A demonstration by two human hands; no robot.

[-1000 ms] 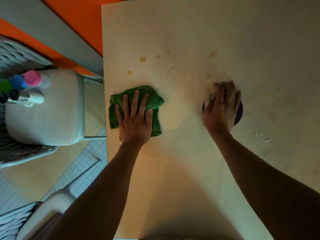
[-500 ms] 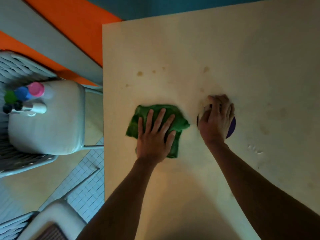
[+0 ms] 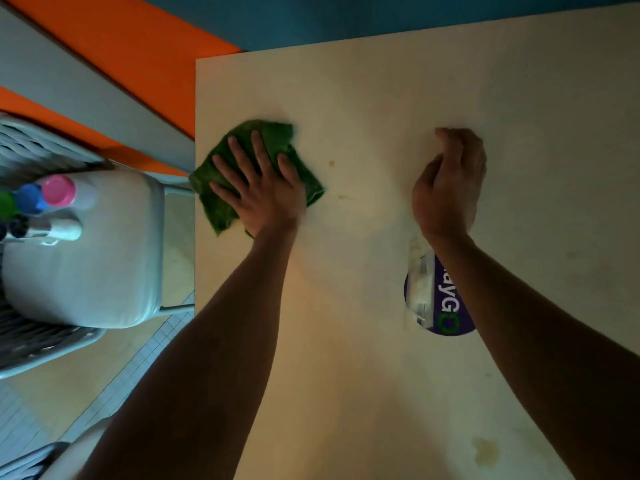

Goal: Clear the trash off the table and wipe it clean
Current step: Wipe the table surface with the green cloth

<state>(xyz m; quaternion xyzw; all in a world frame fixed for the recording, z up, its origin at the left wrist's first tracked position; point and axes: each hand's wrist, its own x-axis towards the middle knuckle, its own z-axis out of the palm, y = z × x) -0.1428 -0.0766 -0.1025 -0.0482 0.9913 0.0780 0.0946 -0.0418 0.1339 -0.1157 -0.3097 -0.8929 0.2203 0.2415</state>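
Since the earlier frame, left hand [image 3: 258,188] and green cloth [image 3: 239,174] have shifted toward the left edge of the surface [image 3: 381,98]; fingers spread flat, pressing the cloth. Right hand [image 3: 450,181] has left the purple disc [image 3: 446,306], now just beside its wrist; fingers curled, contents not visible. Risks: cloth overhangs the edge and could slip off; brown spots [image 3: 331,163] beside it may be missed.

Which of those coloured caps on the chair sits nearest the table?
The pink round cap. It sits on the table side of the cluster; the blue cap and green cap lie farther left, away from the cream table.
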